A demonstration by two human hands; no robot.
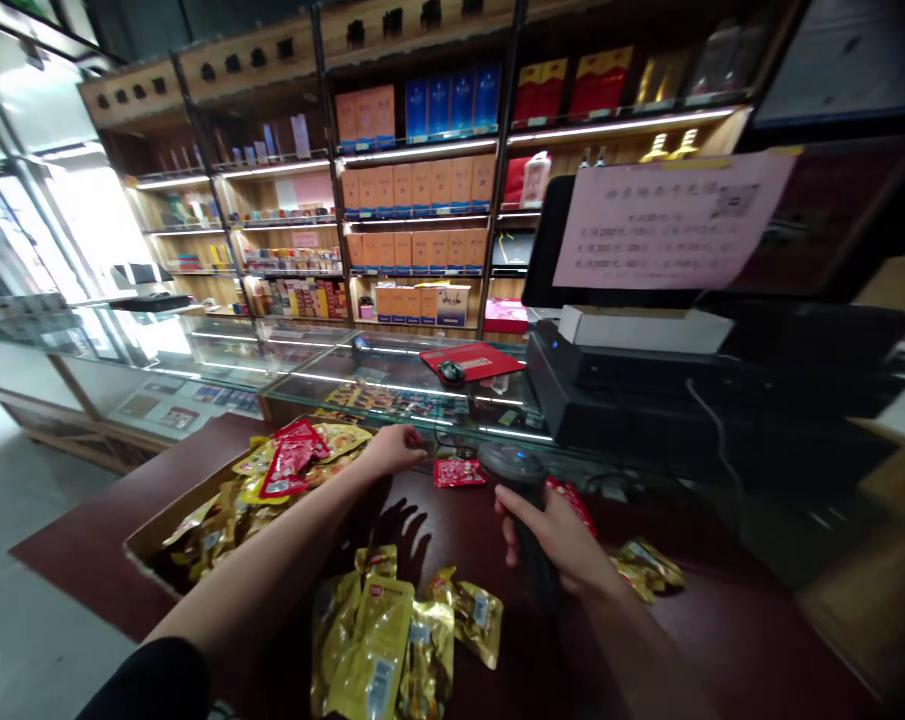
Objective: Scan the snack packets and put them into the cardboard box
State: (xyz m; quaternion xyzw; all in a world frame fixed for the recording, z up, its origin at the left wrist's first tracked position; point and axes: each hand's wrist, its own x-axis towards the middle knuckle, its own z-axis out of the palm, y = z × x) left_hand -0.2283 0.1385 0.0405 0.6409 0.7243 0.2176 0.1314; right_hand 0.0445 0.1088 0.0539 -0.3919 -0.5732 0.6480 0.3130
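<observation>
My right hand (549, 535) is wrapped round the grip of a black handheld scanner (516, 464), whose head shows a small blue light. My left hand (398, 448) hovers over the table with nothing visible in it; its shadow shows fingers apart. Just right of it lies a red packet (459, 473). Another red packet (572, 505) is partly hidden behind my right hand. Several gold packets (381, 640) lie at the front, and more gold packets (651, 568) lie right of my right wrist. A cardboard box (148, 568) holds gold and red packets, partly behind my left forearm.
The dark red table (77, 530) meets a glass counter (332, 372) bearing a red mat (489, 360) and a mouse (451, 371). At the right stand a black machine (609, 395) and a screen with a pink paper sheet (654, 225). Shelves of boxes line the wall.
</observation>
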